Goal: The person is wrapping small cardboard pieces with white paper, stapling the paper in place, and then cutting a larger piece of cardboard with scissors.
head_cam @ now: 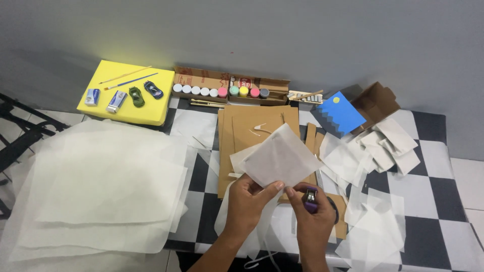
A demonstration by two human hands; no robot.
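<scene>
Left hand pinches white paper square taut; right hand grips purple glue stick beneath, near table's front edge.

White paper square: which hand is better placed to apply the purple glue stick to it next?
Right, probably. The right hand grips the purple glue stick just below the white paper square, which the left hand pinches.

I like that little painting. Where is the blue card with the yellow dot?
The blue card leans at the table's far right side, between the row of paint pots and an open brown cardboard box.
</scene>
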